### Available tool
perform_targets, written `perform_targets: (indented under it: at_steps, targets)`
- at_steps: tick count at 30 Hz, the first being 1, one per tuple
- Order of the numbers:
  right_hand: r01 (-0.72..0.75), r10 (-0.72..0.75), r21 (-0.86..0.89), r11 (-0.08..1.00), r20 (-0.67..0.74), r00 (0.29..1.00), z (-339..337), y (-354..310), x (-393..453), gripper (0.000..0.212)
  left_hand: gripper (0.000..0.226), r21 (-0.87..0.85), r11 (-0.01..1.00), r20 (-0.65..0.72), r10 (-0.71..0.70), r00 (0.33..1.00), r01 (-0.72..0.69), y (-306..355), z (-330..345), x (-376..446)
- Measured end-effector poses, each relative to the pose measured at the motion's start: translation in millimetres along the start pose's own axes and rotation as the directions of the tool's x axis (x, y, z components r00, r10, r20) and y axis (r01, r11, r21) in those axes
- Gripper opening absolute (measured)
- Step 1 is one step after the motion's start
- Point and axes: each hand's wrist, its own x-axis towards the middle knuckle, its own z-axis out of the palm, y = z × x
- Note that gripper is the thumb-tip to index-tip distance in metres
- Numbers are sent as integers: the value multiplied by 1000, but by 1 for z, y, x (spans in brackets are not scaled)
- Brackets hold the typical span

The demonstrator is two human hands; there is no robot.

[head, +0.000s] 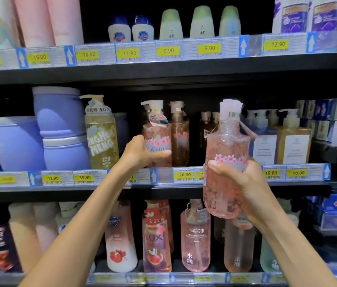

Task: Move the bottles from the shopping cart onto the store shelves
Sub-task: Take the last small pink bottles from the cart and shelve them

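The store shelves [163,189] fill the view in three tiers, and the middle tier is where the shelving step is under way: purple tubs [57,129] stand at its left, pump bottles at its centre and right, with a dark gap just right of the amber pump bottle [180,137]. The right hand [244,183] is wrapped around the lower body of a pink pump bottle [225,162], held upright in the air in front of the shelf edge, not yet set down. The left hand [140,152] curls round the side of a matching pink Kustie bottle [157,137] that stands on the middle tier. The cart is out of view. The next move likely calls for lifting the held bottle over the price-tag rail [184,176] and setting it in the gap, while the left hand steadies its neighbour.
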Motion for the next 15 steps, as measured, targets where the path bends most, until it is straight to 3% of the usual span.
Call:
perform_targets:
  at_steps: [5,7,10,15]
  targets:
    - [6,-6,-6,1000,20,1000,11,1,10,35,57,111,983,-158,-128,979,146,3,-2,13]
    - [5,-6,7,1000,33,999,12,2,11,31,52,105,975,-163,-177,971,196,3,0,25]
    - [-2,1,5,1000,41,999,12,6,11,37,70,122,953,-165,-257,952,278,2,5,42]
    - [-11,11,3,1000,57,998,8,13,12,36,68,28,966,-137,-252,958,258,-6,7,64]
